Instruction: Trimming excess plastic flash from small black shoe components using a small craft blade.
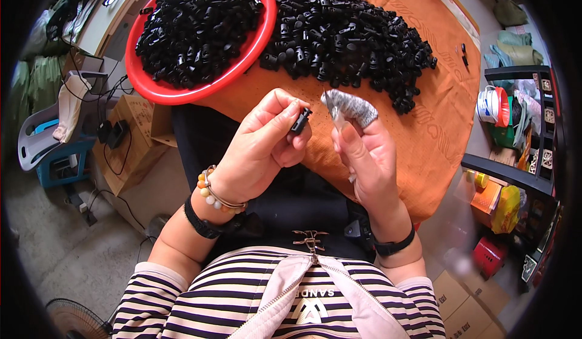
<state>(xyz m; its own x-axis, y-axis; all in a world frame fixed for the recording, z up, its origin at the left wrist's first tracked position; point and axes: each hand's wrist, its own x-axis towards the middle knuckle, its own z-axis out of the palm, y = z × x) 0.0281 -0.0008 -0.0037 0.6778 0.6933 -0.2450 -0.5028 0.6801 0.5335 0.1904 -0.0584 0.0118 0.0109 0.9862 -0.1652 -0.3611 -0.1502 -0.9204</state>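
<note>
My left hand (273, 127) is closed, pinching a small black plastic piece (301, 121) between thumb and fingers. To its right, my right hand (367, 151) is also closed, with a grey knitted finger cover (354, 107) over the index finger. Between that covered finger and the thumb sits a thin, pointed blade (333, 107), its tip upward. The blade and the black piece are apart. Beyond my hands, a heap of loose black plastic pieces (345, 39) lies on the orange cloth (424, 139). A red basin (265, 45) at the far left holds many more.
A few stray black pieces (464, 55) lie near the cloth's right edge. On the left stand a cardboard box (130, 142) with cables and a grey-blue chair (45, 136). A dark shelf rack (515, 178) is at the right, and a fan (76, 318) at lower left.
</note>
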